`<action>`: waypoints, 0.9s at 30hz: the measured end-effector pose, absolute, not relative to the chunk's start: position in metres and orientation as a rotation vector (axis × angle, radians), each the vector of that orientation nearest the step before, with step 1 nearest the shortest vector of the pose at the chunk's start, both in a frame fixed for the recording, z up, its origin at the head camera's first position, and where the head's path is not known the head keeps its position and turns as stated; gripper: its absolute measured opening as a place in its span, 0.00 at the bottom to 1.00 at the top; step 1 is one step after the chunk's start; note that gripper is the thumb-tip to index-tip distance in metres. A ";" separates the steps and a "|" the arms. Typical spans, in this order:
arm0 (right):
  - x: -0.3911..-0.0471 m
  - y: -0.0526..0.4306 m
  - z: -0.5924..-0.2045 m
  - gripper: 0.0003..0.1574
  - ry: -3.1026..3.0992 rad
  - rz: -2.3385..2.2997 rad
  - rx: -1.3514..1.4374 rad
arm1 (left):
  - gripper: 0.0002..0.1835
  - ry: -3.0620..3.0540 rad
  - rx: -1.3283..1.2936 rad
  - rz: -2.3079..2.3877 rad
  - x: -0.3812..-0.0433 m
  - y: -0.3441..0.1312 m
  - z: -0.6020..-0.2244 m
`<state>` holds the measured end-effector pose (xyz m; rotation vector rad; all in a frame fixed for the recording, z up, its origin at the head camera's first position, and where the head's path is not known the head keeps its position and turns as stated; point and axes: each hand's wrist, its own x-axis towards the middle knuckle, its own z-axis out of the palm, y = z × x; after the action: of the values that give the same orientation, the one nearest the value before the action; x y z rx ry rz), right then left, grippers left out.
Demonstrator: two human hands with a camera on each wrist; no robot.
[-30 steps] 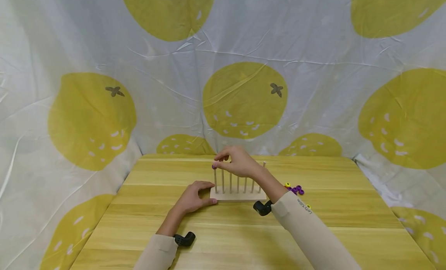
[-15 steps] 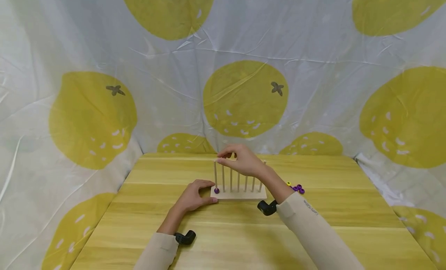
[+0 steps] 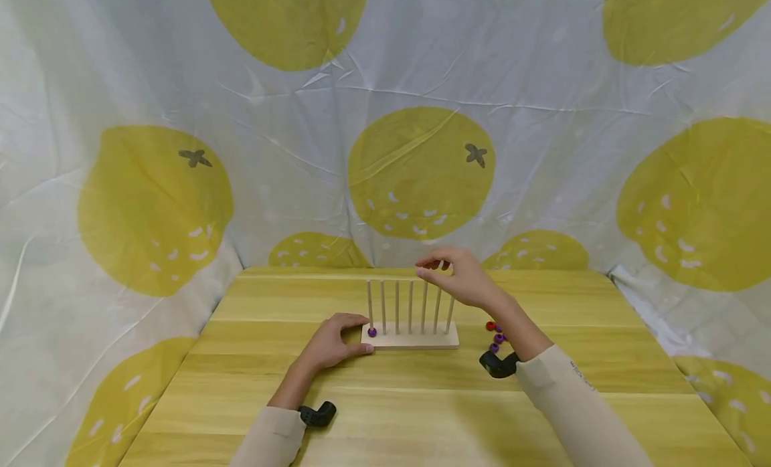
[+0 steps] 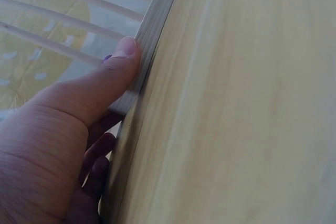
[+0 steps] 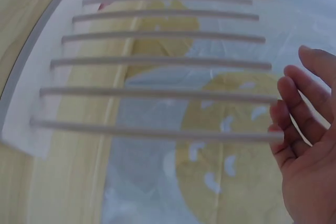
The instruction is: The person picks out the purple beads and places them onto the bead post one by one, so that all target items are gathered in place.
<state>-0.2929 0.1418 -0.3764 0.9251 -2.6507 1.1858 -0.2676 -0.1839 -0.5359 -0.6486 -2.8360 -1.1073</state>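
Over on the left, left hand (image 3: 330, 342) pinches the peg rack (image 3: 415, 340), purple bead (image 3: 372, 332) low on its leftmost peg (image 3: 370, 305). Right hand (image 3: 460, 278)'s empty, loosely curled; brushing pegs might tip things, a low swipe could scatter the loose beads (image 3: 498, 338).

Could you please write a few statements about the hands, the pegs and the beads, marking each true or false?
1. The left hand grips one end of the wooden board. True.
2. The right hand pinches a bead. False: no bead shows between its fingers.
3. The board has seven pegs. True.
4. Every peg carries a bead. False: only the leftmost peg in the head view does, a purple bead at its base.
5. A red bead lies on the table. True.
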 end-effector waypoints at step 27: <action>-0.269 0.265 -0.446 0.16 -2.694 1.160 0.597 | 0.34 -2.839 -0.639 -1.097 -0.268 -0.183 -0.539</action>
<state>-0.2692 0.2646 -0.4461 0.5972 -2.6940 1.1604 -0.2682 -0.1827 -0.5385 -0.6392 -2.8386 -1.0970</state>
